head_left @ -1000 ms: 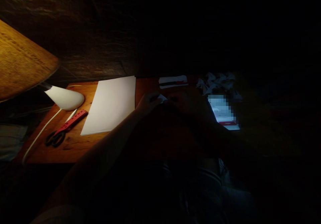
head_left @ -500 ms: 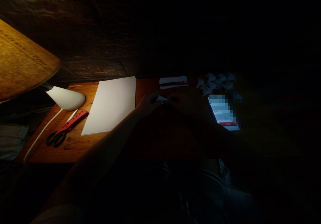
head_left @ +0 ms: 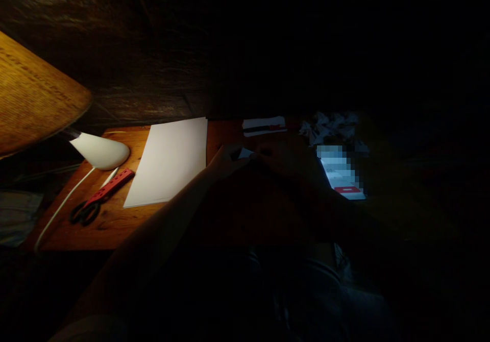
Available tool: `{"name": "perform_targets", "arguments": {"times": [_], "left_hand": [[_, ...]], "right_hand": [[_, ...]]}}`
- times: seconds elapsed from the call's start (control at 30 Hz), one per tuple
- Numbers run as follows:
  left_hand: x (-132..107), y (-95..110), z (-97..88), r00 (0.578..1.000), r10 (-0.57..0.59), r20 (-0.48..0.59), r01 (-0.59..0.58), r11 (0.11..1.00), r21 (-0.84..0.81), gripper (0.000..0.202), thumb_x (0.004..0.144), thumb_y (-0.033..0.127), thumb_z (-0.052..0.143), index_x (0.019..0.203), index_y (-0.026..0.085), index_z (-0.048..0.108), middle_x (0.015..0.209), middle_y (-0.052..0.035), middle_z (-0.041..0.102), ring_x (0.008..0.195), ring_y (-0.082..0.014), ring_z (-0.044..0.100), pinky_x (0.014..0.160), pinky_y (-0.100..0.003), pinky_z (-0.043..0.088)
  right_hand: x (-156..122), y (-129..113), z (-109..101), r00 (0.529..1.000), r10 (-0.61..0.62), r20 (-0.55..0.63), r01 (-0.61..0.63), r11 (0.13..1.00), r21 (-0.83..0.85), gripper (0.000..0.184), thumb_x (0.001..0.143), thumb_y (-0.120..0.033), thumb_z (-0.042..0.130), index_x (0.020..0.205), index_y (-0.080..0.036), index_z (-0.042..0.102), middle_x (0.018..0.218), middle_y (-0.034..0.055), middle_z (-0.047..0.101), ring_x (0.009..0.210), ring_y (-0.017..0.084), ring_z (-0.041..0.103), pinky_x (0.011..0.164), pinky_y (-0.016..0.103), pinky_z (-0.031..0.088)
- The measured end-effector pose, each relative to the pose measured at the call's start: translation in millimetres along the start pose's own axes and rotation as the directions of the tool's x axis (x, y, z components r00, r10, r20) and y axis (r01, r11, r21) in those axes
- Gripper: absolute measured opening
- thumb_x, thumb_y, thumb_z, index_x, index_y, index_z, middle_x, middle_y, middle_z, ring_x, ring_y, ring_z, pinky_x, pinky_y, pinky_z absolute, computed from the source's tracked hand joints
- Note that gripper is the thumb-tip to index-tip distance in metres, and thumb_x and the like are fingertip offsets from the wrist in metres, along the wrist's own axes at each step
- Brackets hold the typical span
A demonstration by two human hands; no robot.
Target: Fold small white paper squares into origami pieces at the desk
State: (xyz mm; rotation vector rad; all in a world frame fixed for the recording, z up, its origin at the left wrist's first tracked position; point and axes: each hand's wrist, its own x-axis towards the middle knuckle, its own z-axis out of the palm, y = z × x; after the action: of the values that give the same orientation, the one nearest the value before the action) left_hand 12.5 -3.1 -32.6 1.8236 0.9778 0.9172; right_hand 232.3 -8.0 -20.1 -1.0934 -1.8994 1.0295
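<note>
Over the dim middle of the table, my left hand (head_left: 225, 161) pinches a small piece of white paper (head_left: 245, 153) that looks folded. My right hand (head_left: 273, 158) meets it from the other side, its fingers closed at the paper's right edge. Deep shadow covers most of the right hand and much of the fingers. Left of my hands lies a stack of white paper sheets (head_left: 172, 161). Behind them rest some white paper strips (head_left: 264, 122) with a dark, red-ended tool across them, too dim to name.
A lamp with a white base (head_left: 103, 150) and a woven shade (head_left: 34, 94) stands at the left. Near it lie black-handled scissors (head_left: 90, 210) in a red sheath and a white cord (head_left: 63, 204). Right: a lit phone (head_left: 337, 171) and several folded paper pieces (head_left: 325, 126).
The paper between my fingers shows slightly more of its white face, its angle a little changed. Both hands stay in nearly the same place.
</note>
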Motion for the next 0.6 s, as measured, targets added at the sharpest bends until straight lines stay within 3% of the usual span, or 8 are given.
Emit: {"name": "perform_targets", "arguments": {"times": [0.13,0.4,0.6], "left_hand": [[-0.7,2.0,-1.2,0.998,0.055,0.006,-0.055,0.998,0.0,0.02,0.08,0.032,0.078,0.078,0.019,0.064,0.069,0.0018,0.054,0.06,-0.0118,0.05,0.054,-0.025,0.036],[0.7,-0.1,0.8,1.0,0.003,-0.003,-0.003,0.998,-0.058,0.017,0.076,0.031,0.074,0.08,0.02,0.061,0.068,0.0029,0.054,0.061,-0.0122,0.049,0.056,-0.026,0.036],[-0.6,-0.3,0.0,1.0,0.008,0.03,-0.008,1.0,0.007,0.022,0.079,0.034,0.077,0.075,0.02,0.06,0.068,0.0031,0.053,0.061,-0.0118,0.048,0.055,-0.026,0.035]], "right_hand": [[0.0,1.9,0.6,0.999,0.001,0.032,-0.001,1.0,-0.014,0.022,0.093,-0.037,0.072,0.081,-0.02,0.078,0.081,0.0015,0.074,0.075,0.017,0.062,0.068,0.028,0.041],[0.5,3.2,3.3,0.999,-0.04,0.024,0.04,0.999,-0.004,0.025,0.095,-0.039,0.067,0.084,-0.02,0.08,0.082,0.0026,0.075,0.076,0.018,0.063,0.069,0.028,0.043],[-0.9,1.1,2.2,0.995,-0.091,0.028,0.092,0.996,-0.014,0.032,0.096,-0.049,0.07,0.086,-0.019,0.079,0.088,0.0041,0.077,0.079,0.018,0.064,0.073,0.03,0.045]]}}
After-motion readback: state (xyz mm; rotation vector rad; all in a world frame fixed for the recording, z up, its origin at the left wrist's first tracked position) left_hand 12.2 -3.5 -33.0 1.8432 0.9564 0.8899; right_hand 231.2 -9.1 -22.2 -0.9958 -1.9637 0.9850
